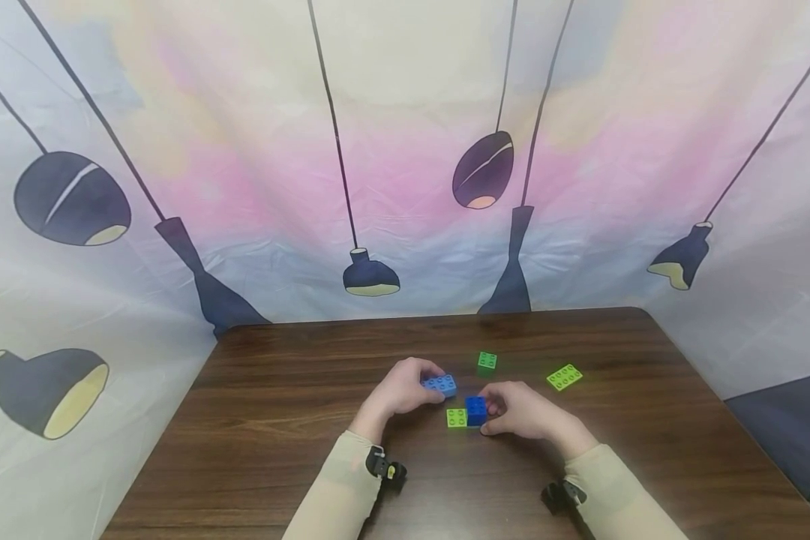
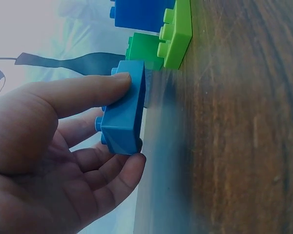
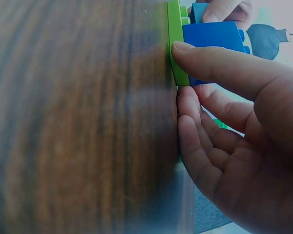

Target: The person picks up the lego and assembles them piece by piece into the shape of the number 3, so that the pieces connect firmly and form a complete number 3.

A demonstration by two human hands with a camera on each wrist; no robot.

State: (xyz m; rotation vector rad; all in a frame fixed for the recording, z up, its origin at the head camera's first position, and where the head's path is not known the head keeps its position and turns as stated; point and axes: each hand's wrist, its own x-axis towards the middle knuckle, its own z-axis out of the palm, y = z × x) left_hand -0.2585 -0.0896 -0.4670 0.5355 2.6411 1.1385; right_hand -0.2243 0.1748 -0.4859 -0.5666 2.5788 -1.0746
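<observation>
Smooth plastic bricks (image 2: 124, 112), wooden table (image 1: 277, 420)

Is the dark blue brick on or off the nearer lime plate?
On: the wrist views show the dark blue brick atop the nearer lime plate.

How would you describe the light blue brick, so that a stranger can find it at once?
On the brown wood-grained table, find the left hand. Between its thumb and fingers is the light blue brick. It is paler and longer than its neighbour, the dark blue brick, which sits on a lime plate.
</observation>
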